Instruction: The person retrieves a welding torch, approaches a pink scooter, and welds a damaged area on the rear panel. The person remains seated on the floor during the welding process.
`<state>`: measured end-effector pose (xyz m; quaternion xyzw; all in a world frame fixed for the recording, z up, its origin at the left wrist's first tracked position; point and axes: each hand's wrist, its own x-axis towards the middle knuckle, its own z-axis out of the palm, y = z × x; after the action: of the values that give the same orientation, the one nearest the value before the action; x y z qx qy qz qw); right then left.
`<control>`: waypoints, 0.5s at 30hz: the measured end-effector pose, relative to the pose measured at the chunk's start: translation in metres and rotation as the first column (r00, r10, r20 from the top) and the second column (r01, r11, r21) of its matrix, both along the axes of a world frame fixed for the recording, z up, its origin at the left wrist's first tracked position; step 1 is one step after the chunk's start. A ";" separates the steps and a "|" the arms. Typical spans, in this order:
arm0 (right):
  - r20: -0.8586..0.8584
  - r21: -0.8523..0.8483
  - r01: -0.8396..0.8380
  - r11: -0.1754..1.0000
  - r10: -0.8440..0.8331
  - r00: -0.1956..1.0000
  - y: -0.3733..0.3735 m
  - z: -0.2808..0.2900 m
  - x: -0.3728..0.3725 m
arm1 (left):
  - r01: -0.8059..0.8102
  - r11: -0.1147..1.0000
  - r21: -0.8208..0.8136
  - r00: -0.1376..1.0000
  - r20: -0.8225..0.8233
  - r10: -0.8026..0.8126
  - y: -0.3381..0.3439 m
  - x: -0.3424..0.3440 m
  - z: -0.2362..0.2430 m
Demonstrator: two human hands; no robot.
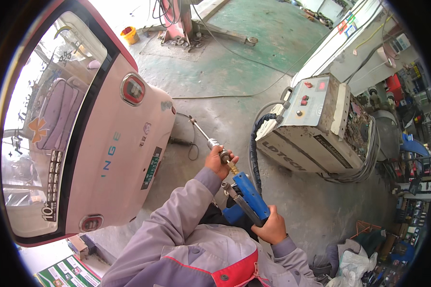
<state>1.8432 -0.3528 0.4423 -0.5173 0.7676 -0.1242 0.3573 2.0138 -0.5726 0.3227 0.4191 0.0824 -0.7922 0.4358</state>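
A blue spot-welding gun (252, 193) with a long metal rod lies across in front of my body, its tip (191, 118) pointing up and left toward the car's rear. My left hand (219, 162) is closed around the rod's metal collar, just ahead of a brass fitting (233, 167). My right hand (271, 226) wraps the back end of the gun, beside a grey metal lever (242, 203) that runs along its body. Part of the gun's handle is hidden against my dark trousers. The tip stands apart from the car's body.
A pale pink car (124, 129) stands at left, rear toward me. Right of me is a grey welding machine (311, 129) with a thick black cable (254, 153). Farther off are a red lift post (177, 21) and a yellow bucket (129, 36). Tools fill shelves (416, 191) at right.
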 end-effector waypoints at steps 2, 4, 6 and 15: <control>0.007 -0.001 -0.020 1.000 0.020 1.000 0.006 0.001 0.004 | 0.023 0.999 -0.032 0.999 0.031 -0.022 0.009 0.003 0.000; 0.005 0.017 -0.019 1.000 0.019 1.000 0.014 0.001 0.009 | 0.054 0.997 -0.046 0.992 0.115 -0.049 0.018 0.006 0.001; 0.006 0.046 -0.005 0.999 0.005 1.000 0.021 -0.002 0.015 | 0.069 0.993 -0.097 0.981 0.190 -0.049 0.024 0.007 0.002; 0.038 -0.007 0.073 0.997 -0.072 0.997 0.029 -0.017 0.016 | 0.124 0.978 -0.167 0.988 0.115 -0.106 0.036 0.003 0.018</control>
<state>1.8588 -0.3237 0.4248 -0.4882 0.7784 -0.1503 0.3649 2.0164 -0.5364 0.3405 0.4247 -0.0347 -0.7971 0.4278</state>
